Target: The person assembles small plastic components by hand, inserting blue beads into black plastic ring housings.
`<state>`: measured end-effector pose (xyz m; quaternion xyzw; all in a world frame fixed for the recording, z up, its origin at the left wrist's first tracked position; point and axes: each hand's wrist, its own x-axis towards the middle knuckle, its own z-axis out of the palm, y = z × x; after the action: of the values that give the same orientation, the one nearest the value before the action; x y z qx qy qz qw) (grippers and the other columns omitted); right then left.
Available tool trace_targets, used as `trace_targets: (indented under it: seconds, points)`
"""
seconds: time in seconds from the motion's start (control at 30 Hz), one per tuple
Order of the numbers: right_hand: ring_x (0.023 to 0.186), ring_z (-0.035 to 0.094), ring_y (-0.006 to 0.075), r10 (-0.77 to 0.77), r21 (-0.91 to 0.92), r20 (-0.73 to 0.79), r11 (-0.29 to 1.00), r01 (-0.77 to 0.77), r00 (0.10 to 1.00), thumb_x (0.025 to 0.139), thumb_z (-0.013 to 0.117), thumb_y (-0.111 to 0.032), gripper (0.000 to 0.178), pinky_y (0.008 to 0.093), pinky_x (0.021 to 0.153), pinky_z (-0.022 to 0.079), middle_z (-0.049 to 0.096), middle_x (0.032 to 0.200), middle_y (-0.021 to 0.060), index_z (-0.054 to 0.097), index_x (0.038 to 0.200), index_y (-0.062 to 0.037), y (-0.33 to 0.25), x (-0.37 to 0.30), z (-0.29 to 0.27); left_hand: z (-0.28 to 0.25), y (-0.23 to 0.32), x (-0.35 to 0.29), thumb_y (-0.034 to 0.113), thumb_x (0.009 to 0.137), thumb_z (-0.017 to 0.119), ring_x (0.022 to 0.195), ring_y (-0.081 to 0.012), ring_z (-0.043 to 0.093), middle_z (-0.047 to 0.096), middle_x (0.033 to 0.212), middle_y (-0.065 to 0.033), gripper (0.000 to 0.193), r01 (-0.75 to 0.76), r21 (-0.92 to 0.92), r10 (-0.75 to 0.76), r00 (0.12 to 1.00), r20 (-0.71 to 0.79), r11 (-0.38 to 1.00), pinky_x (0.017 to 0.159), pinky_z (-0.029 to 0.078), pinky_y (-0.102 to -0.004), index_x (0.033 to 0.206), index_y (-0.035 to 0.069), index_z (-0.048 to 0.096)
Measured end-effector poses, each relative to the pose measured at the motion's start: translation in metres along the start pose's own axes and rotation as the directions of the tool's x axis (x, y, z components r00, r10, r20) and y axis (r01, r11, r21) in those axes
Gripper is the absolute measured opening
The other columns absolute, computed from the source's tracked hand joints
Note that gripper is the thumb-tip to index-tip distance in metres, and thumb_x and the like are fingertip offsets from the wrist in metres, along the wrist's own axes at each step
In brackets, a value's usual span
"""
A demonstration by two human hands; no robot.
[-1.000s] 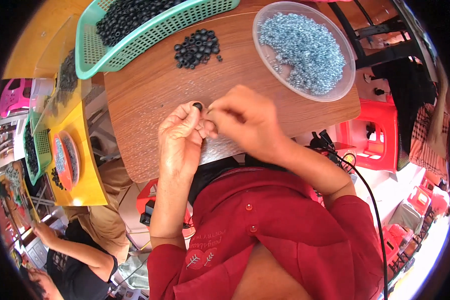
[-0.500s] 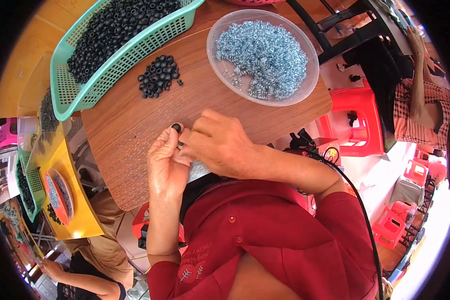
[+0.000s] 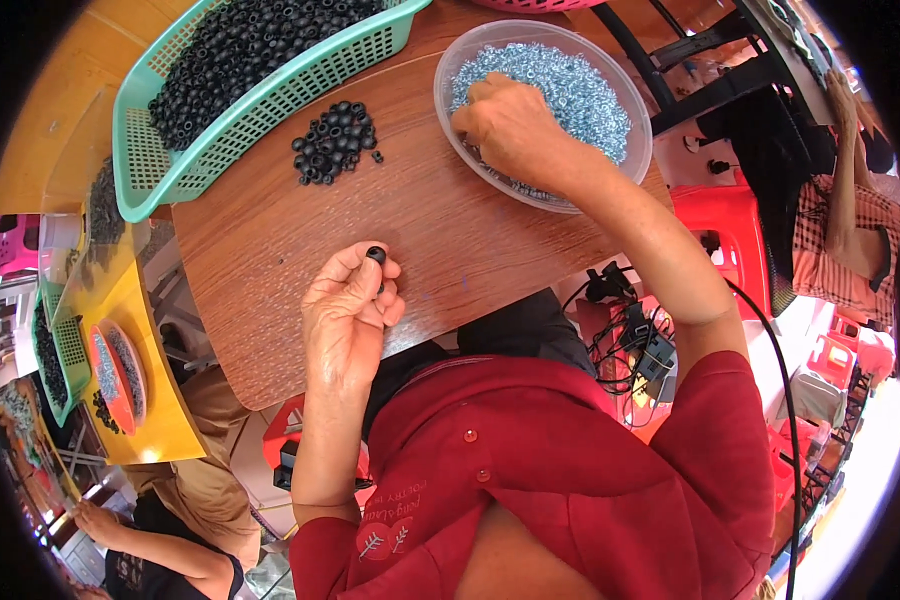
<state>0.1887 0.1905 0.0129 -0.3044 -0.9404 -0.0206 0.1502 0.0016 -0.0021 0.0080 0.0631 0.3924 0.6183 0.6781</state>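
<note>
My left hand (image 3: 348,310) is above the near part of the table, its thumb and fingers closed on a small black round plastic piece (image 3: 376,255) with a hollow end facing up. Lower between the fingers another dark bit shows, too small to name. My right hand (image 3: 515,125) is over the left side of a clear round plastic bowl (image 3: 645,150), fingers curled down among small silvery metal springs (image 3: 580,95). Its fingertips are hidden, so what they pinch cannot be seen. A loose pile of black round pieces (image 3: 335,140) lies on the table between hand and basket.
A green plastic basket (image 3: 270,120) full of similar black pieces stands at the far left of the brown wooden table (image 3: 240,290). Red stools (image 3: 715,215) and cables (image 3: 640,350) are to the right. At left, another person's arm (image 3: 160,550) shows near a yellow table (image 3: 175,410).
My right hand has left my left hand and moved far and right into the bowl of springs. The left hand keeps the black piece and is slightly further right in view.
</note>
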Motion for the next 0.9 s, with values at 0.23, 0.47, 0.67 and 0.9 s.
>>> trace_targets:
  seconds: [0.23, 0.47, 0.67, 0.9]
  points:
    - [0.078, 0.059, 0.0325, -0.053, 0.003, 0.039, 0.999, 0.053, 0.998, 0.07, 0.059, -0.002, 0.005, 0.0425, 0.067, 0.049, 0.061, 0.075, 0.0127, 0.064, 0.072, -0.0025, 0.001, 0.003, 0.001, 0.002, 0.001, 0.0, 0.004, 0.087, 0.063, 0.06, -0.0134, 0.056, 0.064, 0.082, -0.0124, 0.014, -0.038, 0.039, 0.039, 0.999, -0.038, 0.999, 0.05, 0.042, -0.0258, 0.099, -0.003, 0.062]
    - [0.075, 0.06, 0.0353, -0.012, 0.155, -0.228, 0.987, 0.049, 0.974, 0.072, 0.06, -0.008, 0.008, 0.0445, 0.063, 0.049, 0.061, 0.072, 0.0167, 0.061, 0.069, -0.0008, -0.017, -0.002, -0.038, 0.004, -0.002, -0.002, 0.0, 0.083, 0.067, 0.059, -0.0112, 0.056, 0.066, 0.083, -0.0114, 0.016, -0.18, 0.197, 0.19, 0.981, -0.035, 0.964, 0.051, 0.043, -0.0228, 0.098, -0.004, 0.063]
    - [0.066, 0.062, 0.0247, 0.089, 0.825, 0.185, 0.527, -0.204, 0.979, 0.076, 0.065, -0.011, 0.014, 0.0338, 0.06, 0.048, 0.063, 0.071, 0.0147, 0.065, 0.08, 0.0024, -0.074, -0.015, -0.059, 0.011, -0.007, -0.003, 0.001, 0.078, 0.073, 0.064, -0.0061, 0.053, 0.064, 0.079, -0.0032, 0.023, -0.433, 0.477, 0.461, 0.885, 0.065, 0.765, 0.055, 0.042, -0.0183, 0.1, -0.003, 0.067]
    - [0.059, 0.055, 0.0099, 0.059, 0.88, 0.338, 0.334, -0.337, 0.939, 0.075, 0.066, -0.013, 0.019, 0.0293, 0.056, 0.046, 0.062, 0.062, 0.0103, 0.067, 0.078, 0.0056, -0.084, -0.01, -0.047, 0.009, -0.007, -0.008, 0.0, 0.076, 0.074, 0.065, -0.0055, 0.05, 0.06, 0.078, 0.0012, 0.021, -0.512, 0.683, 0.582, 0.798, 0.154, 0.521, 0.057, 0.041, -0.0186, 0.096, 0.001, 0.069]
